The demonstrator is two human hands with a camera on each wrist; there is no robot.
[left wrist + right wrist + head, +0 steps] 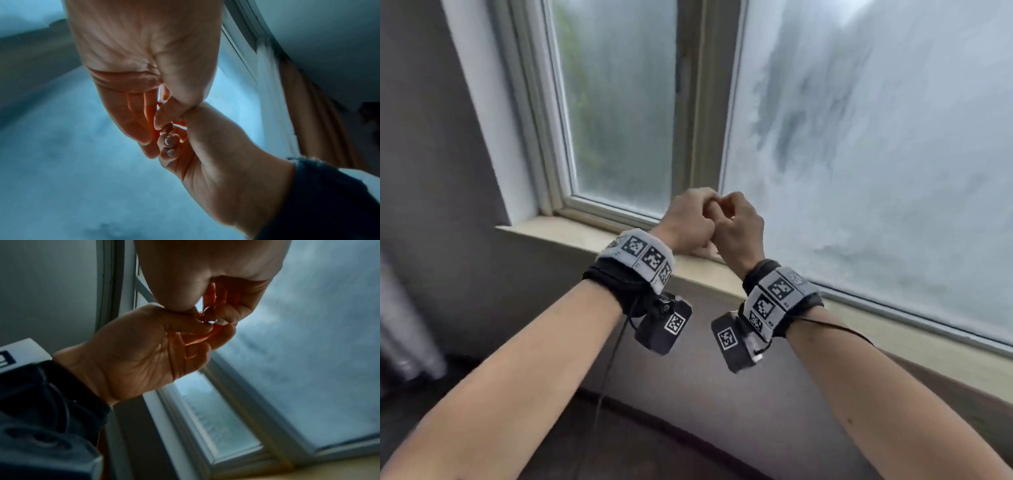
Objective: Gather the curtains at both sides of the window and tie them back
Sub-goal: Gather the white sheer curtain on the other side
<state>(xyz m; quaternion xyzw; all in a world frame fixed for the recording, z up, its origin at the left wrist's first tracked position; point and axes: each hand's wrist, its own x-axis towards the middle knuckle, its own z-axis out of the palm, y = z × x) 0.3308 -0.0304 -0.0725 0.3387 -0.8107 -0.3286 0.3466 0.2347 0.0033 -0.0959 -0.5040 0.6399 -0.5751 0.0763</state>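
Curtains (308, 113), hanging gathered well off beside the window (619, 120), should handle light and soft, best grasped mid-height round the folds, while left hand (685, 222) and right hand (739, 222) meet curled above the sill (571, 236), pinching something too small to identify.

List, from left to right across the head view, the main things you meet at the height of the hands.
Grey wall → pale stone window sill → left hand → right hand → frosted right-hand window pane.
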